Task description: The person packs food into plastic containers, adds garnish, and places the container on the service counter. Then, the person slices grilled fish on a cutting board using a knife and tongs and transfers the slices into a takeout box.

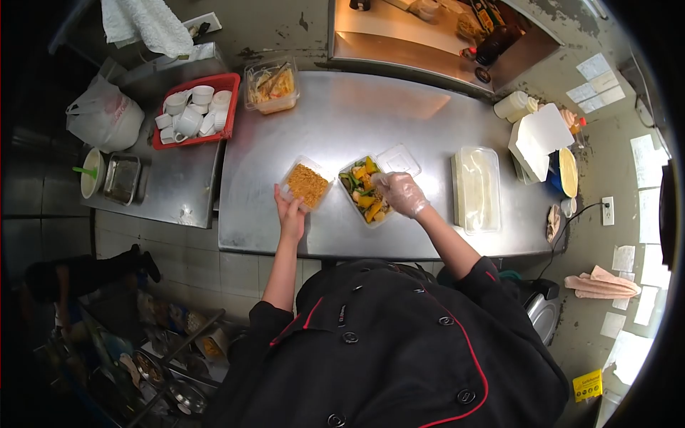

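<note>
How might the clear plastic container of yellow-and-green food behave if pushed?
The container would probably slide on the smooth, shiny metal table. Its thin-looking walls may flex. Uncovered, it could spill food if tipped.

No text was readable for us.
We saw small print on the yellow notice (588,386) and small lettering on the black jacket (399,349), but both were too blurred for reading.

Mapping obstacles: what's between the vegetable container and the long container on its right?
Head view: the gloved right hand, its forearm and a clear lid, plus bare steel tabletop.
</note>
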The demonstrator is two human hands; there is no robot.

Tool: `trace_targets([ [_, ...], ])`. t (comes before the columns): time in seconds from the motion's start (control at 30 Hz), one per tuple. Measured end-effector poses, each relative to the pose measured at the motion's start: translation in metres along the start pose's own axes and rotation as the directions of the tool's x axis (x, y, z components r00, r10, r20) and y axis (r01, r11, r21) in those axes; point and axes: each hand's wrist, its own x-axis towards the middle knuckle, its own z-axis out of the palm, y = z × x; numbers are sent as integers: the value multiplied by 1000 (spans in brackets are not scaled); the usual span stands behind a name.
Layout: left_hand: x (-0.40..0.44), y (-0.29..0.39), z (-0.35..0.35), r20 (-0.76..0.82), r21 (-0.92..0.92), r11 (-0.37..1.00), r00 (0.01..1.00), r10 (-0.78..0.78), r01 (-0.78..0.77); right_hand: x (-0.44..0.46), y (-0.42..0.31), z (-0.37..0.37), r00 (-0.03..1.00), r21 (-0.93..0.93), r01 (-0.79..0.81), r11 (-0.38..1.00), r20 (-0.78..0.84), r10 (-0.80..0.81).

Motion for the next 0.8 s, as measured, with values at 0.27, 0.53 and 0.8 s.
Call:
trace_targets([
  [0.27,-8,-13,1,-120,87,996,993,-11,22,15,-26,-20,992,-140,-14,990,-124,-4],
  [0.53,-26,-20,-1,-334,764,640,796,505,-85,-17,-15,-14,976,26,132,991,-180,-126],
  [0.8,-61,-53,51,96,655,754,983,-155,54,-52,84,23,855,509,-492,706,131,501],
])
